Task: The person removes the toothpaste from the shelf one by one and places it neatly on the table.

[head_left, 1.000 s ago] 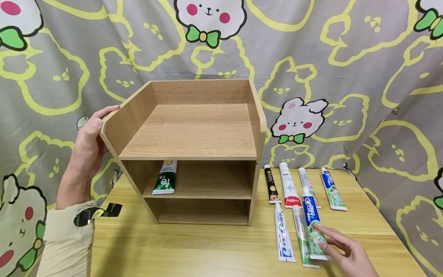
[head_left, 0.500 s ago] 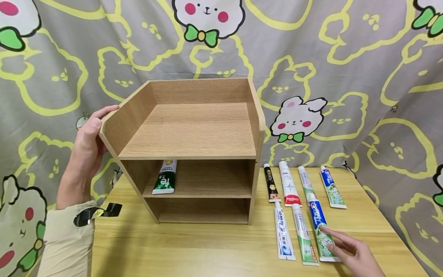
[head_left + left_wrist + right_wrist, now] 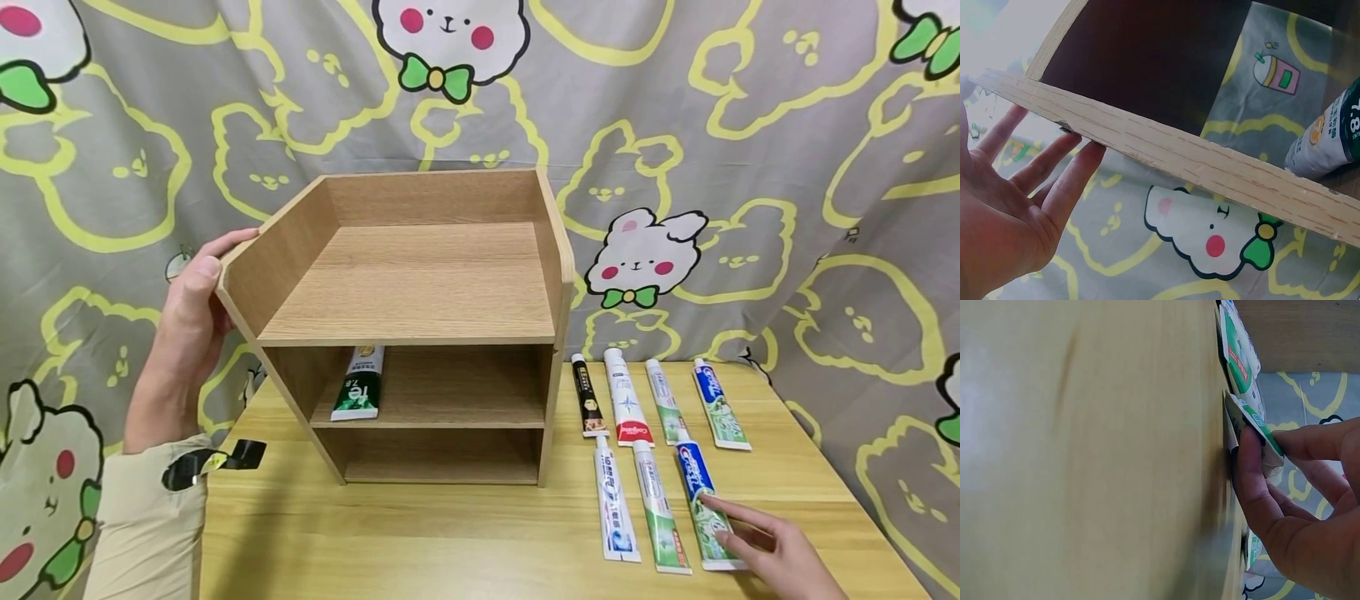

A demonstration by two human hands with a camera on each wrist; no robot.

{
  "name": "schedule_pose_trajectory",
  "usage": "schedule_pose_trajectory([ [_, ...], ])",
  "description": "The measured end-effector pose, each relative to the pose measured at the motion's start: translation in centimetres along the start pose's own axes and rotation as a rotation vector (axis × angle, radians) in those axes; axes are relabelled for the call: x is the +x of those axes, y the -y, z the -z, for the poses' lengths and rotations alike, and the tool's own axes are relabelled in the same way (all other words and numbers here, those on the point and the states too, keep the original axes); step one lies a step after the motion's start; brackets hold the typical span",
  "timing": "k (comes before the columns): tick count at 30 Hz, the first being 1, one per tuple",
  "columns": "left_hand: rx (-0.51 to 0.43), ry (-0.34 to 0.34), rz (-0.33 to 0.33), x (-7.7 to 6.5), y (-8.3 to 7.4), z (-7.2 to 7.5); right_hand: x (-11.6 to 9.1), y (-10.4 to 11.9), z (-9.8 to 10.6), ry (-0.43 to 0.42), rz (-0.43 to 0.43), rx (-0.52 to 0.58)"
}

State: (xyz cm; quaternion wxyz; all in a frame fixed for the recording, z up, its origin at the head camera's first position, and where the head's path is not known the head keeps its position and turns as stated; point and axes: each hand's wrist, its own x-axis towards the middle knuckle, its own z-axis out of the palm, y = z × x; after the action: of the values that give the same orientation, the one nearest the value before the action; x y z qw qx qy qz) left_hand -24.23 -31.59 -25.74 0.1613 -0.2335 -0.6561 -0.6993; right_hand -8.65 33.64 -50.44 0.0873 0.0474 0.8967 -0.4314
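My left hand (image 3: 191,312) holds the upper left side panel of a wooden desktop shelf (image 3: 420,279), fingertips against the panel's outer face in the left wrist view. At the lower right of the head view, my right hand (image 3: 780,550) pinches the flat end of a blue-and-green Crest toothpaste tube (image 3: 696,479). In the right wrist view, thumb and fingers sit on both sides of this toothpaste tube (image 3: 1260,428), low over the table. A white-and-green toothpaste tube (image 3: 660,508) lies just left of it. Inside the shelf's middle level rests a dark green-and-white toothpaste tube (image 3: 358,387).
Several more tubes lie on the table (image 3: 420,542) right of the shelf: a black one (image 3: 588,398), a red-and-white Colgate (image 3: 628,400), a blue-and-white one (image 3: 615,504) and another Crest (image 3: 722,408). A patterned curtain (image 3: 480,125) hangs close behind.
My right hand has shifted the Crest tube rightward, off the white-and-green tube it overlapped, to a spot beside it. My left hand has stayed on the shelf.
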Motion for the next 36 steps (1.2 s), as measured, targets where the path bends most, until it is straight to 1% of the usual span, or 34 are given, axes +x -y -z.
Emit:
schedule_pose_trajectory([
  [5, -0.001, 0.017, -0.005, 0.0, 0.0, 0.1, 0.0, 0.2, 0.4, 0.019, -0.013, -0.033],
  [11, -0.006, -0.018, 0.006, -0.1, 0.0, -0.2, -0.1, 0.4, 0.6, 0.055, -0.036, -0.086],
  [19, -0.007, -0.022, 0.011, -0.1, -0.1, -0.1, -0.1, 0.4, 0.4, 0.061, -0.073, -0.064],
  [21, -0.007, -0.028, 0.012, -0.1, -0.1, -0.1, -0.1, 0.3, 0.5, 0.059, -0.073, -0.067],
  [25, -0.011, -0.014, 0.01, -0.1, 0.0, -0.1, -0.1, 0.0, 0.7, 0.066, -0.057, -0.074],
  [29, -0.022, -0.011, 0.011, 0.0, 0.0, -0.2, -0.3, -0.3, 0.8, 0.05, -0.058, -0.073],
  [32, -0.024, -0.021, 0.013, 0.0, -0.1, -0.2, -0.3, -0.5, 0.9, 0.014, -0.072, -0.105],
  [34, -0.02, -0.024, 0.014, 0.0, -0.1, -0.2, -0.3, -0.5, 0.9, -0.005, -0.072, -0.145],
  [36, -0.013, -0.029, 0.013, -0.1, -0.1, -0.2, -0.3, -0.7, 1.0, -0.014, -0.067, -0.152],
])
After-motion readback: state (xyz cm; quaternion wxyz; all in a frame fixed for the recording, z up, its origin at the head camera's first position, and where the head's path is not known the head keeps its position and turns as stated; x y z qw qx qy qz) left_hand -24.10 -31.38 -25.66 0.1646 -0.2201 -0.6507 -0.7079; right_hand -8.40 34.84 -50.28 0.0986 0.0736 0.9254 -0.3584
